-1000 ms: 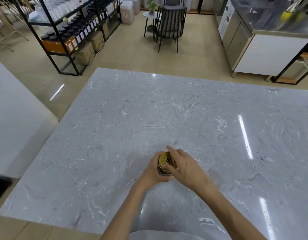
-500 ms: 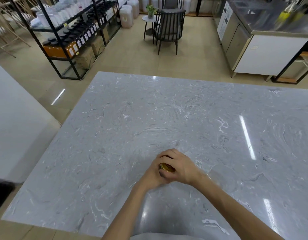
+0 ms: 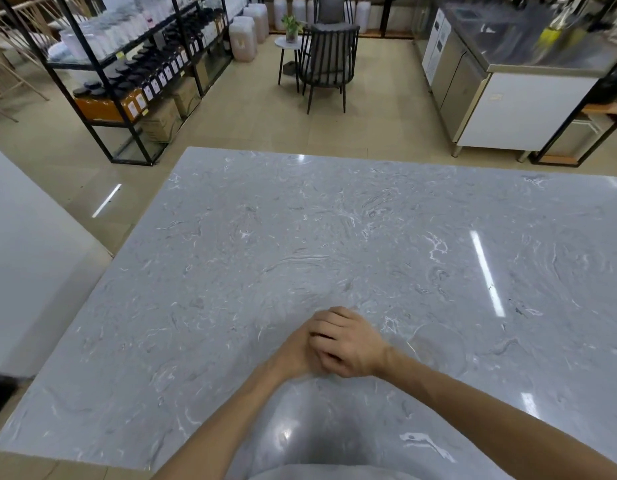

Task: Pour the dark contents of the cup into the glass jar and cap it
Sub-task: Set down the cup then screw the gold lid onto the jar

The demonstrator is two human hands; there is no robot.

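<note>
Both my hands meet near the front middle of the grey marble table (image 3: 334,237). My left hand (image 3: 293,351) wraps around the side of the small glass jar. My right hand (image 3: 348,341) lies over the jar's top, fingers curled down around the gold lid. The hands cover the jar and lid almost entirely; only dark slivers show between the fingers. No cup is in view.
Beyond the table's far edge is tiled floor with a black shelf rack of bottles (image 3: 133,74) at back left, a dark chair (image 3: 327,60) in the middle and a steel counter (image 3: 501,81) at back right. A white surface (image 3: 30,258) lies left of the table.
My right hand has closed down over the gold lid, which showed a second ago and is now hidden. The view has tilted up slightly; the jar stays in place.
</note>
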